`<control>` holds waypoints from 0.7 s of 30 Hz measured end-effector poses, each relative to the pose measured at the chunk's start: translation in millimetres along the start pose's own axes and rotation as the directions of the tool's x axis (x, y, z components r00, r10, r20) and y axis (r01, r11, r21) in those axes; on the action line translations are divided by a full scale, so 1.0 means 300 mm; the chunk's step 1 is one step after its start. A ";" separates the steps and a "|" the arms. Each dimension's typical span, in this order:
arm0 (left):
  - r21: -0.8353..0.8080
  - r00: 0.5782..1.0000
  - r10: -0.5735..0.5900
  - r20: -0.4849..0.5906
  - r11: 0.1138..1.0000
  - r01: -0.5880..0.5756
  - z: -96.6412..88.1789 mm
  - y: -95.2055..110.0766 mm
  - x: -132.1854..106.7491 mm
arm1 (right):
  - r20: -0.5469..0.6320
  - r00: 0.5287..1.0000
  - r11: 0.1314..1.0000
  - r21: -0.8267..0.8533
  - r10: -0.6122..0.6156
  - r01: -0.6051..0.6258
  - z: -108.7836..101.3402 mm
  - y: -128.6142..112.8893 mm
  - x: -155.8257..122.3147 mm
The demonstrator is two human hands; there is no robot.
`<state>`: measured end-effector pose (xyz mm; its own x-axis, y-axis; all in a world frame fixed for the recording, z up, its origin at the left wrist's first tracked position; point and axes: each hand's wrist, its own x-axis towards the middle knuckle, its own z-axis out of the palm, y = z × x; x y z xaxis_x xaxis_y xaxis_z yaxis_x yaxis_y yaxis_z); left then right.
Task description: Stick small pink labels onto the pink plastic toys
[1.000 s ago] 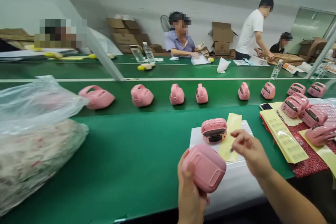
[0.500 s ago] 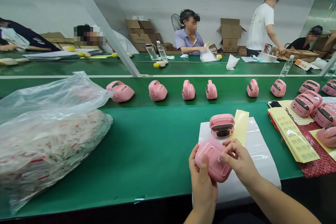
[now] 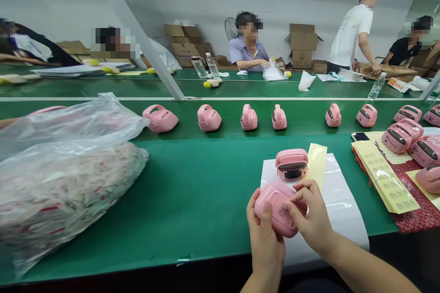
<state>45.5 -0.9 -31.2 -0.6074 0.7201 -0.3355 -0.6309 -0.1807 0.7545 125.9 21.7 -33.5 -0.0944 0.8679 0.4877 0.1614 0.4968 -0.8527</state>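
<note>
Pinching a pink device (image 3: 275, 208) between left hand (image 3: 265, 242) and right hand (image 3: 311, 219) over a green bench (image 3: 192, 201); cardboard boxes (image 3: 302, 43) beyond

Bright, even light; bowed wide-angle edges

The right hand (image 3: 312, 219) has moved in from beside the yellow sticker sheet (image 3: 318, 162), its fingers (image 3: 298, 192) now on the pink case (image 3: 273, 206) in the left hand (image 3: 264, 242). The co-worker in black (image 3: 402, 50) shows more fully at the right.
</note>
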 end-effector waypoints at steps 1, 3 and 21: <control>-0.004 1.000 0.002 0.007 1.000 -0.002 -0.002 -0.006 0.004 | -0.015 0.998 0.998 -0.027 -0.063 0.063 0.002 0.002 -0.002; -0.014 1.000 0.019 0.005 1.000 -0.019 -0.007 -0.017 0.013 | -0.059 0.985 0.985 -0.057 -0.165 0.161 0.000 0.006 -0.006; -0.417 0.959 -0.170 0.226 0.873 0.253 -0.177 0.006 0.187 | 0.463 0.802 0.836 -0.202 -0.378 0.511 0.006 0.270 -0.279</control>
<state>-15.5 3.5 -78.6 -0.3659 0.8730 -0.3226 -0.9058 -0.2544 0.3388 145.2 -10.7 -143.8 -0.5915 0.5069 0.6270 0.2846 0.8589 -0.4258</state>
